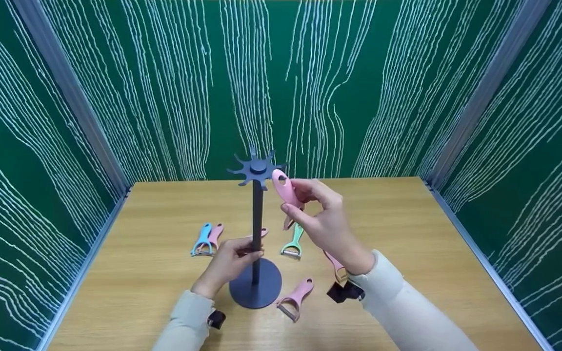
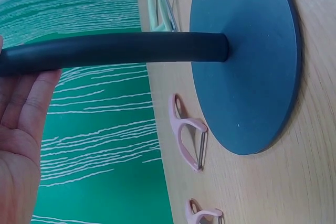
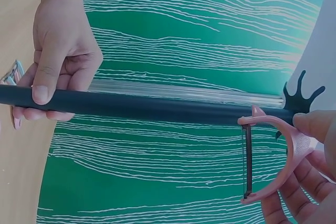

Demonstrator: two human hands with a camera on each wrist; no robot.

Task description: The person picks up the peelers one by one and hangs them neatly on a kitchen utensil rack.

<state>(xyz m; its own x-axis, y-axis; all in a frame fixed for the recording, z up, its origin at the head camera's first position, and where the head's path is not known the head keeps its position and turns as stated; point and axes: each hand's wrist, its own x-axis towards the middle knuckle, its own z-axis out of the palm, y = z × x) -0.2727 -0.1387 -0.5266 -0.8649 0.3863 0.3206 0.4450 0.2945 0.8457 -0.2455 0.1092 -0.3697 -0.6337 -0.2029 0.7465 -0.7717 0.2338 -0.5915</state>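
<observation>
My left hand grips the post of a dark stand, with the thumb lying across it in the right wrist view. The stand is upright on a round base and carries a ring of hooks on top. My right hand pinches a pink peeler between thumb and fingers. The peeler's holed handle end points up beside the hooks, and its blade faces down. Whether the handle touches a hook I cannot tell.
On the wooden table lie a blue peeler overlapping a pink one, a green peeler, and a pink peeler right of the base. Other pink peelers are partly hidden by my right wrist and the post. Green walls enclose the table.
</observation>
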